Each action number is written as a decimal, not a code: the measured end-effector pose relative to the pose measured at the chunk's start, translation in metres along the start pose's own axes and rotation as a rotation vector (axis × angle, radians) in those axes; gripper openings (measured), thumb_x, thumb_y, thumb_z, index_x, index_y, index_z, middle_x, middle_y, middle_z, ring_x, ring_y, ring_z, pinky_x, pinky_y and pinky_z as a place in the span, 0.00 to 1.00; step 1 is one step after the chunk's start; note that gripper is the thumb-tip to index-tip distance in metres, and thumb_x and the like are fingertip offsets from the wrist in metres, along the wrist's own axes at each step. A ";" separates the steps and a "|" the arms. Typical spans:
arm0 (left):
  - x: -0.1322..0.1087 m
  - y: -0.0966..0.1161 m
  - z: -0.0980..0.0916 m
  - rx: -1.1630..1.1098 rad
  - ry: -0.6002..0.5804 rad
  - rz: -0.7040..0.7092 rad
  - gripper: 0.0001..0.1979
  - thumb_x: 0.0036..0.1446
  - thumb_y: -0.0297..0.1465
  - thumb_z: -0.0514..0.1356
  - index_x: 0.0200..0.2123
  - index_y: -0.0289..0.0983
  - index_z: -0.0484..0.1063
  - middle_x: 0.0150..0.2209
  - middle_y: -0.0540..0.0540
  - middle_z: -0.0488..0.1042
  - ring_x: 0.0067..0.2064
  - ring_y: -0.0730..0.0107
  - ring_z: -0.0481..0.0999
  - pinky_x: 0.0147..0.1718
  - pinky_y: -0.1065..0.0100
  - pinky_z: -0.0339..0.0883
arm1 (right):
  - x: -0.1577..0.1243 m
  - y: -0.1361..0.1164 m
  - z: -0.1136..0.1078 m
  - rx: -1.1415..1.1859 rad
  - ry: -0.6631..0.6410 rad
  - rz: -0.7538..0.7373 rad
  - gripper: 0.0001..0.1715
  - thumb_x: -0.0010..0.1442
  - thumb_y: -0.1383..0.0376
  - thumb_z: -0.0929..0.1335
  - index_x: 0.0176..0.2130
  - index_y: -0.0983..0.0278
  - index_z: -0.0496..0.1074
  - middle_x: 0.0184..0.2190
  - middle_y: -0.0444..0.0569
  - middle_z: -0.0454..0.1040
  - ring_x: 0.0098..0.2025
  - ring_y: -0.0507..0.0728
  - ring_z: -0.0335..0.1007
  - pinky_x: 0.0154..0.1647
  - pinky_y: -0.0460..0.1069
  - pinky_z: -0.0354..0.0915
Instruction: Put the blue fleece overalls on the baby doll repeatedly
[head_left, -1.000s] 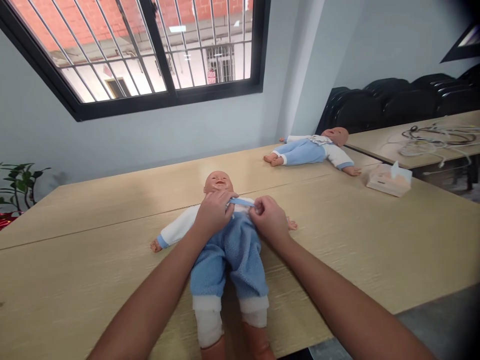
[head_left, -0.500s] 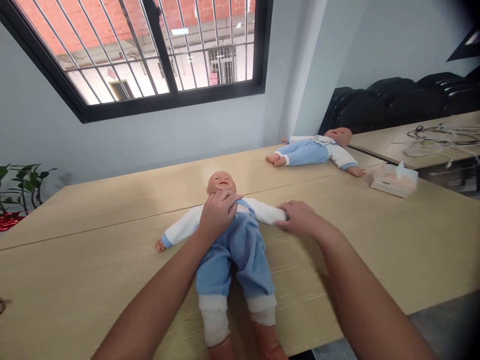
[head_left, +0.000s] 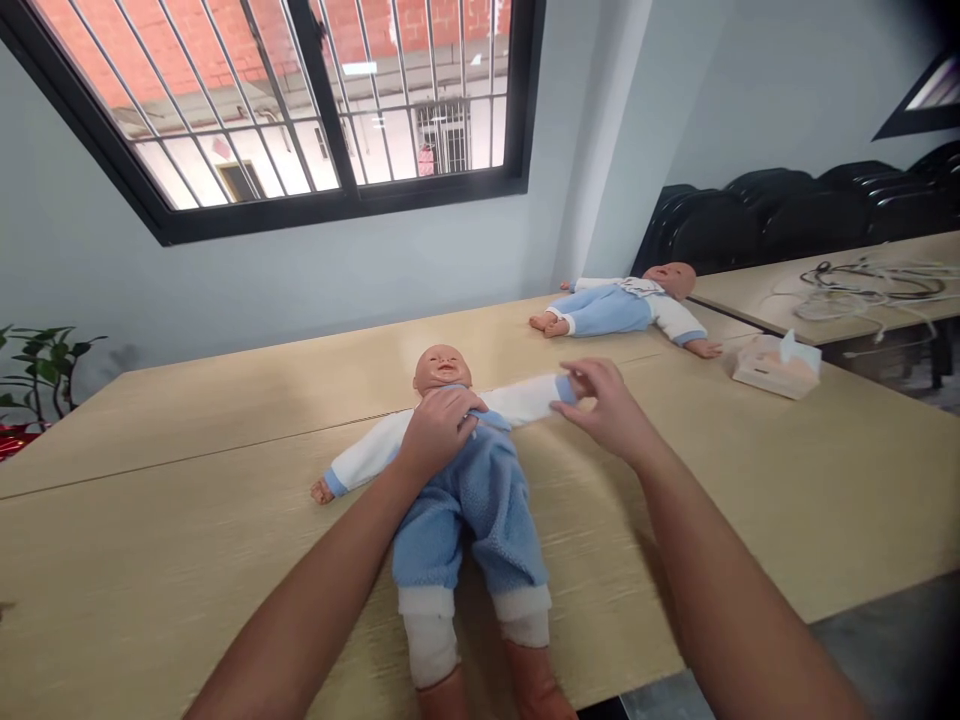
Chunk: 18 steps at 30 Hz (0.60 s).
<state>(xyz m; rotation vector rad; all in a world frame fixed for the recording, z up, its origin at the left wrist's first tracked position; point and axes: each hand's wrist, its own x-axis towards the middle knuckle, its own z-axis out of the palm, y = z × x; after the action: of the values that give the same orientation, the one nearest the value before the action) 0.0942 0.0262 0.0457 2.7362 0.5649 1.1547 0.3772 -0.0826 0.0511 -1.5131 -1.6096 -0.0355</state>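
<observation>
A baby doll (head_left: 469, 500) in a blue fleece suit with white sleeves lies face up on the wooden table (head_left: 187, 480), head away from me. My left hand (head_left: 439, 430) rests on its chest just below the chin, fingers curled onto the cloth. My right hand (head_left: 604, 405) pinches the blue cuff of the doll's sleeve (head_left: 525, 400) and holds that arm stretched out to the right, slightly raised.
A second doll (head_left: 622, 305) in the same clothes lies at the table's far right. A tissue pack (head_left: 776, 365) sits to the right. Cables (head_left: 870, 285) lie on another table, with black chairs (head_left: 787, 215) behind. A plant (head_left: 37, 370) stands at left.
My right hand left the doll's chest, slid out along the sleeve to the cuff, and has lifted the arm outward. My left hand stayed on the chest.
</observation>
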 end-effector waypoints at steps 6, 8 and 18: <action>0.000 0.001 0.000 -0.054 0.038 0.058 0.09 0.63 0.23 0.58 0.41 0.40 0.77 0.42 0.46 0.82 0.47 0.61 0.80 0.51 0.58 0.68 | -0.003 -0.032 0.066 0.225 0.166 -0.007 0.42 0.64 0.59 0.72 0.71 0.56 0.57 0.63 0.58 0.70 0.58 0.65 0.72 0.56 0.61 0.71; 0.000 0.001 0.000 -0.087 0.078 0.077 0.09 0.62 0.23 0.59 0.41 0.40 0.77 0.42 0.46 0.83 0.48 0.61 0.80 0.52 0.58 0.69 | -0.004 -0.040 0.080 0.149 0.036 -0.089 0.33 0.67 0.62 0.70 0.68 0.56 0.63 0.62 0.56 0.73 0.61 0.65 0.70 0.61 0.62 0.67; 0.005 -0.002 0.000 -0.330 0.260 -0.083 0.10 0.58 0.22 0.62 0.38 0.41 0.80 0.40 0.47 0.82 0.46 0.62 0.80 0.52 0.58 0.72 | -0.008 -0.048 0.074 0.193 -0.238 -0.247 0.26 0.62 0.72 0.66 0.58 0.56 0.69 0.57 0.53 0.74 0.60 0.63 0.68 0.62 0.62 0.63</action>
<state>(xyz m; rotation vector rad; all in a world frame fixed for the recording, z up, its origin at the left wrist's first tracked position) 0.0966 0.0300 0.0487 2.2854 0.4612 1.4476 0.2950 -0.0594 0.0278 -1.1989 -1.9240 0.1642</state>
